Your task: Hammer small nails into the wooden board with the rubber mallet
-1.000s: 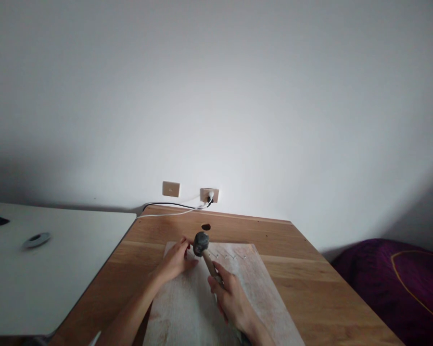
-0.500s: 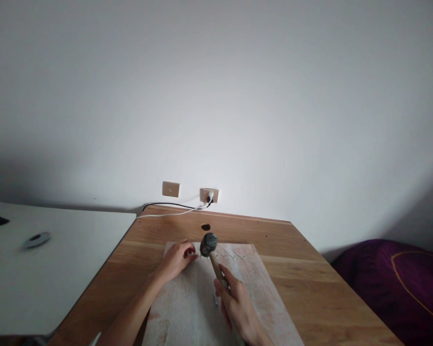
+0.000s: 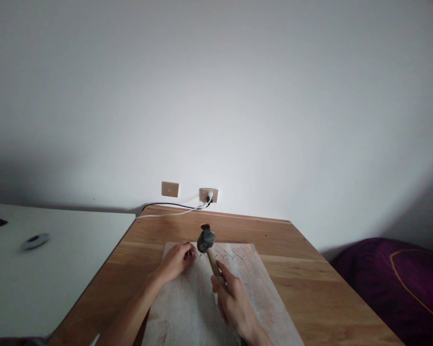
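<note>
Ideally, we tap squarely, our right hand (image 3: pixel 233 300) closed round the dark-headed, wooden-handled mallet (image 3: pixel 206 240) above the pale rectangular wooden board (image 3: pixel 185 310), clear of our left hand (image 3: pixel 178 260), curled beside silvery nails (image 3: pixel 234 257) near the board's far edge; whether it pinches one, we cannot tell.

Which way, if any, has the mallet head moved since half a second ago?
Yes: upward and slightly left in view; the mallet head now partly covers the tabletop hole.

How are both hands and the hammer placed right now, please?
Right hand gripping hammer above board. Left hand curled at left end of nail row, hold unclear. Hammer crossing in front of row.
</note>
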A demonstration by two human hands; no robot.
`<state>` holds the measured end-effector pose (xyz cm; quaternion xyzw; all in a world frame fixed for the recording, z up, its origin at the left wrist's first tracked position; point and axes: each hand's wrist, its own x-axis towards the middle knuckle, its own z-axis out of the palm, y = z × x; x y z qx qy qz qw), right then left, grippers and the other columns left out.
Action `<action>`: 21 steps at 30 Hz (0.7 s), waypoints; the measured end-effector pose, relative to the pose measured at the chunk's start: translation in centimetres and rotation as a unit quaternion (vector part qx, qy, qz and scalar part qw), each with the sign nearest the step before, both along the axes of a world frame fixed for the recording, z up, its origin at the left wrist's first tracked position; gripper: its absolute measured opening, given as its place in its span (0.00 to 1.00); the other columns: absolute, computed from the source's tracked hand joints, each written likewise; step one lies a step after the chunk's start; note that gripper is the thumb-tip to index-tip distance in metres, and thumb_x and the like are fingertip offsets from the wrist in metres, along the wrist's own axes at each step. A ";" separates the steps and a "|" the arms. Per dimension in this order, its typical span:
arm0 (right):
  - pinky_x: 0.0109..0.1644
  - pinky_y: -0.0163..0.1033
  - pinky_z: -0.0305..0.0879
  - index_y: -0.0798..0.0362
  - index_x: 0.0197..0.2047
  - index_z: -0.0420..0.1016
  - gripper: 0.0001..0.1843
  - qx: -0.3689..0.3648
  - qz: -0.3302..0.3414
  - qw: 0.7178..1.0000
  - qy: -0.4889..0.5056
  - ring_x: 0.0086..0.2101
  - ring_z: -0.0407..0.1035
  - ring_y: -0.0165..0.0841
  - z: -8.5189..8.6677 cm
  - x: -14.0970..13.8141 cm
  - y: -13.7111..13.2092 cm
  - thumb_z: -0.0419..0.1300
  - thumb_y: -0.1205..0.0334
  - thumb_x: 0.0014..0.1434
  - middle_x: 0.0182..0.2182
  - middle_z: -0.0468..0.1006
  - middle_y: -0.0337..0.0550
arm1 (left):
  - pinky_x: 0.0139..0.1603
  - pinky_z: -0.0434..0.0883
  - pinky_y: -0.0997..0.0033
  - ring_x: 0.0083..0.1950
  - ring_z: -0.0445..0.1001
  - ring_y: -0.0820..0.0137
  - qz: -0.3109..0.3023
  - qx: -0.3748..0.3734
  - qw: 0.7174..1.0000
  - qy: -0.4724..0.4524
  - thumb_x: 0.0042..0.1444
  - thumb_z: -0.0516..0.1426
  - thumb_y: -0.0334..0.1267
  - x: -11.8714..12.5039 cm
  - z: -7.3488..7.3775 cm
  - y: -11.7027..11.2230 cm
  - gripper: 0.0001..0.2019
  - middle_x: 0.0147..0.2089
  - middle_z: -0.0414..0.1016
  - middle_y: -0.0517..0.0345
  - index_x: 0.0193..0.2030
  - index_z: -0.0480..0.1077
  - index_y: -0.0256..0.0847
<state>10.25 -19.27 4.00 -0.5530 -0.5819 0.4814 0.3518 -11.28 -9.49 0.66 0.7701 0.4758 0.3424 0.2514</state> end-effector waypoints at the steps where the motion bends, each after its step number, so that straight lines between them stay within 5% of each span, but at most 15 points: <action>1: 0.15 0.33 0.55 0.54 0.71 0.61 0.36 0.000 0.005 1.000 0.003 0.14 0.59 0.26 -0.1 -0.1 0.1 0.51 0.43 0.66 0.31 0.76 0.42 | 0.43 0.66 0.70 0.41 0.74 0.65 0.006 0.000 1.000 0.007 0.58 0.61 0.39 0.0 0.0 -0.1 0.09 0.42 0.77 0.55 0.44 0.76 0.41; 7: 0.17 0.32 0.58 0.55 0.64 0.69 0.30 0.043 0.035 0.998 -0.032 0.17 0.63 0.27 -0.5 -0.2 0.5 0.55 0.46 0.65 0.30 0.77 0.42 | 0.45 0.67 0.69 0.45 0.72 0.64 0.021 0.016 1.000 0.000 0.55 0.65 0.40 -0.1 -0.3 -0.1 0.16 0.46 0.74 0.54 0.50 0.73 0.43; 14: 0.13 0.31 0.51 0.52 0.67 0.63 0.31 0.005 0.002 1.000 0.008 0.13 0.59 0.25 -0.8 0.5 0.4 0.51 0.45 0.67 0.29 0.74 0.41 | 0.38 0.63 0.72 0.36 0.72 0.69 0.025 0.022 0.999 0.008 0.59 0.62 0.38 0.0 -0.6 0.3 0.05 0.35 0.72 0.59 0.33 0.74 0.41; 21: 0.13 0.31 0.51 0.53 0.66 0.65 0.29 0.019 0.003 1.000 -0.003 0.14 0.60 0.25 -0.7 0.6 0.3 0.52 0.48 0.67 0.30 0.74 0.41 | 0.42 0.65 0.70 0.40 0.75 0.65 -0.001 0.022 1.000 -0.007 0.60 0.57 0.32 0.2 0.1 0.1 0.07 0.36 0.76 0.55 0.32 0.75 0.40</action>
